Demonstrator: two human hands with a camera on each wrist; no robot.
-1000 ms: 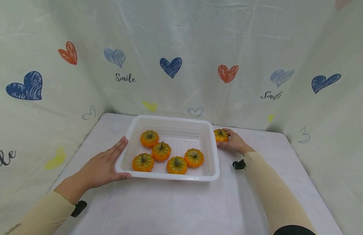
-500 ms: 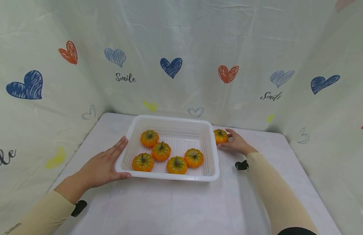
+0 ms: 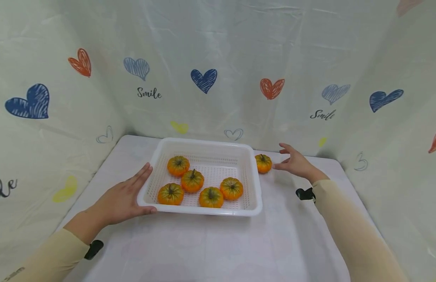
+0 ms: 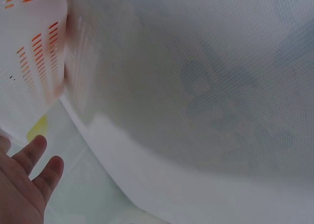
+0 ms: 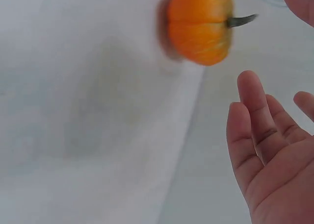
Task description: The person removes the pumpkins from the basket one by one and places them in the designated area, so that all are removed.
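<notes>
A white perforated plastic basket (image 3: 203, 210) stands on the table with several small orange pumpkins (image 3: 192, 181) inside. My left hand (image 3: 122, 201) rests with straight fingers against its left side, thumb at the near corner. Beyond the basket's right side, one more pumpkin (image 3: 263, 163) sits on the table, its left edge hidden behind the rim. Just right of that pumpkin is my right hand (image 3: 295, 162), fingers spread and holding nothing. In the right wrist view, a gap shows between the hand (image 5: 277, 145) and the stemmed pumpkin (image 5: 201, 25).
A white cloth covers the table (image 3: 203, 250). Behind and at both sides hangs a pale curtain (image 3: 239, 47) printed with hearts and the word "Smile", close to the table's far edge. Dark straps sit at both wrists.
My right hand has let go of the pumpkin outside the basket and drawn away to the right, its fingers spreading. The pumpkin stays beside the basket. My left hand has kept its place.
</notes>
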